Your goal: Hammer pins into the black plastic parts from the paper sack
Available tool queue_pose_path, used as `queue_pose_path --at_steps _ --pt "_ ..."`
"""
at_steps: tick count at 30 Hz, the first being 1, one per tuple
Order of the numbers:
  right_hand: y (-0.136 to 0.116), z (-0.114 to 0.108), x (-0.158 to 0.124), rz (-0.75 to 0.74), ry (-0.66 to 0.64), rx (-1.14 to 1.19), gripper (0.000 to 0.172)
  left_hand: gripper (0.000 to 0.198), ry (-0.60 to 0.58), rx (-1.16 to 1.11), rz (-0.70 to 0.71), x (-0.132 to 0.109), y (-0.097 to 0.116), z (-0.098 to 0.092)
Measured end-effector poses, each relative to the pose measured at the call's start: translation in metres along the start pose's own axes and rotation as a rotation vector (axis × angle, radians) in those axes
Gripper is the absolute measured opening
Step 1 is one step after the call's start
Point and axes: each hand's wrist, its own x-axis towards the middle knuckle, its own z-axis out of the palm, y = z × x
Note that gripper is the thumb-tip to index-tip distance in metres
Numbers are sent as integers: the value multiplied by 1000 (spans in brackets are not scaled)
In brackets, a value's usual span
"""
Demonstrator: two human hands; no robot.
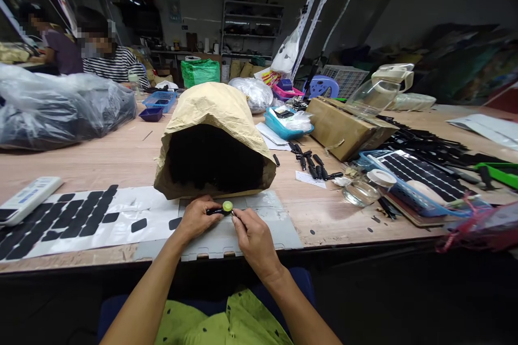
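Both hands meet over a grey sheet (pixel 265 226) at the table's near edge. Closed around a small black piece with a round yellow-green disc (pixel 227 206) at its end is my left hand (pixel 195 221). My right hand (pixel 254 234) pinches thumb to finger right beside that disc; whatever lies in the pinch is too small to make out. Just beyond the hands a large brown paper bag (pixel 214 99) lies with its mouth toward me, its inside dark. To the left, a white sheet (pixel 156 205) bears rows of black rounded patches (pixel 81 218).
A white device (pixel 34 197) lies at the left near a big plastic bag (pixel 60 105). Rightward are black parts (pixel 311 164), a glass jar (pixel 362 188), a blue basket (pixel 421 188), a cardboard box (pixel 343 126) and a clear jug (pixel 376 91). Two people sit at the far left.
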Motion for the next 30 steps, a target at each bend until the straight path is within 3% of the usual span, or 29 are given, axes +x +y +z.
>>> queue_pose_path --at_steps 7,11,17,20,23,25,27,30 --pt "5 -8 -1 33 -10 44 26 23 2 -2 -20 0 0 0" --pt "22 -21 0 75 49 20 26 26 18 78 31 -3 4 0" --pt "64 -38 7 103 45 -439 27 23 -9 135 76 -3 0 1" --pt "72 -35 9 51 63 -599 26 22 -8 135 104 -1 0 0" --pt "71 -31 9 14 115 -623 23 20 -29 70 186 -11 16 1" --pt "70 -30 8 13 125 -600 22 22 -140 -88 227 -31 36 8" --pt "70 -30 7 27 115 -593 22 25 -359 -298 217 -57 51 20" --pt "70 -29 7 51 96 -601 22 30 -636 -512 73 -95 46 51"
